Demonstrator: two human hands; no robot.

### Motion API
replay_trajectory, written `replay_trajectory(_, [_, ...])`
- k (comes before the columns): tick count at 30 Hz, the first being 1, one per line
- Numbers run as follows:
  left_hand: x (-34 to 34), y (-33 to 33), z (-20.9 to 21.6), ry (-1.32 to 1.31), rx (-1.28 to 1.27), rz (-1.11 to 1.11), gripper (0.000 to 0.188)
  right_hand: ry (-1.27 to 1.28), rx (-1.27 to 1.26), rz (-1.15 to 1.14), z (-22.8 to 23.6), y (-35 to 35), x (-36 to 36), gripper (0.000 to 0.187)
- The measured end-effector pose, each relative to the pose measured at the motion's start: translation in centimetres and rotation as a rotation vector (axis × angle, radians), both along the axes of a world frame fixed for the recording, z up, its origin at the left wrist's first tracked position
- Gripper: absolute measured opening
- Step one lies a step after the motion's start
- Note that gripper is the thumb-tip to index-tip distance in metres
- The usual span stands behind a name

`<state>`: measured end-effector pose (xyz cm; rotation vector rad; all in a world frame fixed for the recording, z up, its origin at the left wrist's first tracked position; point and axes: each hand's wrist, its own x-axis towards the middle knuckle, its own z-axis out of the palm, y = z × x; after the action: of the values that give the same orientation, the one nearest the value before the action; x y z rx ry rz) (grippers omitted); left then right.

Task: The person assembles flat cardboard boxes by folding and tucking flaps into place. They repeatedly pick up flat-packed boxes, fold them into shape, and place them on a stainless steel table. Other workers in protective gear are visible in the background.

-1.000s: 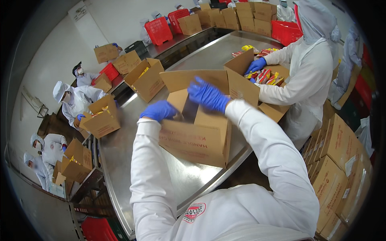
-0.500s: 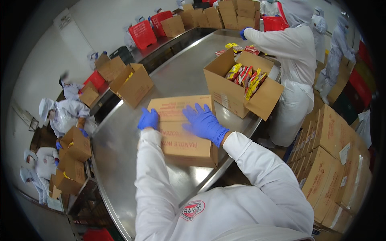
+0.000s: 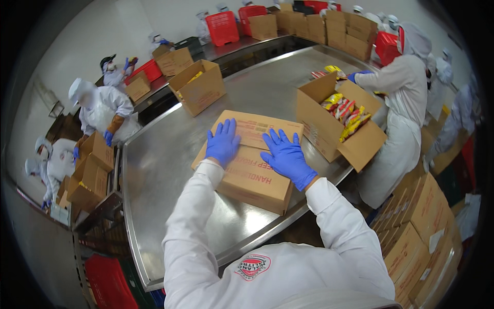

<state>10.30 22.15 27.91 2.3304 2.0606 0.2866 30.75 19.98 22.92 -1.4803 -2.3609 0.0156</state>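
A brown cardboard box with red print lies on the steel table in front of me, its top flaps folded down. My left hand, in a blue glove, rests flat on the box's upper left part with the fingers stretched. On the right part of the top lies my right hand, also blue-gloved, fingers spread. Both palms touch the cardboard near the line where the flaps meet. Just right of it stands an open carton filled with red and yellow packets.
The steel table stretches away from me. Another open carton stands at its far left edge. At the right a co-worker reaches toward loose packets. Stacked closed boxes stand at lower right; red crates line the back.
My left hand has moved from the box's left edge onto its top, and my right hand toward its right side. The box sits slightly more turned. The whole view has shifted.
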Motion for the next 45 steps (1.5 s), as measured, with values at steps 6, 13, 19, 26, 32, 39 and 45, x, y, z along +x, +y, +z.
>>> replay_trajectory(6, [-6.6, 3.8, -3.2, 0.048, -0.007, -0.091, 0.068, 0.072, 0.074, 0.006, -0.7, 0.1, 0.3, 0.053])
replay_trajectory(13, [-11.5, 1.8, -5.5, -1.177, -0.327, 0.116, 0.052, 1.169, -0.086, -0.15, -2.7, -3.6, 0.6, 0.062])
replay_trajectory(19, [-12.8, -5.1, -4.2, -1.532, -0.126, -0.071, 0.049, 1.36, -0.43, 0.011, -3.9, -6.6, 0.2, 0.066])
replay_trajectory(26, [-13.7, -10.7, -5.6, -1.551, 0.409, -0.201, 0.045, 1.501, -0.195, 0.154, -1.3, -5.8, 1.4, 0.058])
replay_trajectory(32, [-13.0, -14.9, -17.5, -1.397, 0.474, 0.044, 0.044, 1.615, -0.325, -0.067, 1.7, -6.1, 6.0, 0.06])
replay_trajectory(39, [-10.2, -15.1, -21.0, -0.557, 0.179, -0.363, 0.024, 0.617, 0.44, 0.021, 4.9, -5.5, 5.5, 0.035])
replay_trajectory(45, [-14.2, -12.1, -21.5, -0.55, 0.306, -0.104, 0.035, 0.326, 0.101, -0.12, 5.6, -9.3, 2.4, 0.025])
